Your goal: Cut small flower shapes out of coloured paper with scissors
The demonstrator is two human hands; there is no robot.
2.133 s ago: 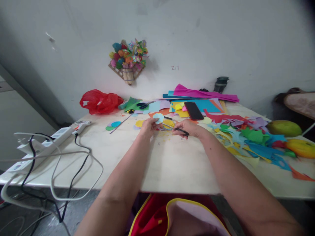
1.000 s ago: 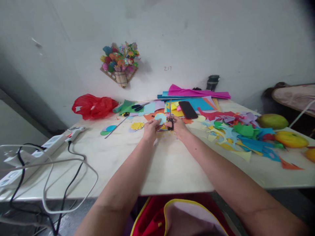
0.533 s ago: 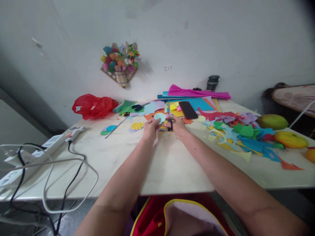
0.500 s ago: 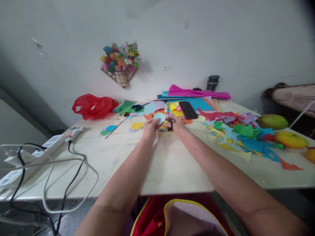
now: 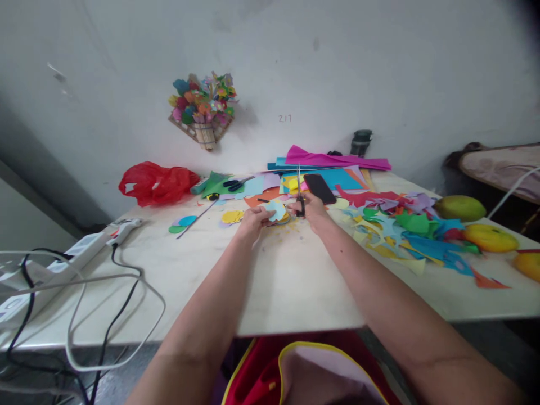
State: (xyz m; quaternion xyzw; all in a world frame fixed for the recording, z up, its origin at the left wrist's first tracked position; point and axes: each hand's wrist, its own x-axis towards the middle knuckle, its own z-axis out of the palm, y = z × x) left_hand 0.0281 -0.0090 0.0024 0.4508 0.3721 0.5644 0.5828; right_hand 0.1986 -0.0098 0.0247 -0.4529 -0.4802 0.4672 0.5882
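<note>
Light-blue paper piece [image 5: 277, 211] pinched in your left hand [image 5: 254, 219], just over table [image 5: 291, 292]. Your right hand [image 5: 313, 208] grips scissors [image 5: 300, 205], blades pointing away. Scissors have shifted right, clear of paper; edge now visibly wavy: probably pause between snips.

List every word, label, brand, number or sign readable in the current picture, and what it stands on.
"217" (first character could be Z): handwritten number on the wall.
Power strip: any markings too small to read.
Phone: dark screen, no legible text.
Held scissors and light blue paper: no legible text.
Nothing else readable.
</note>
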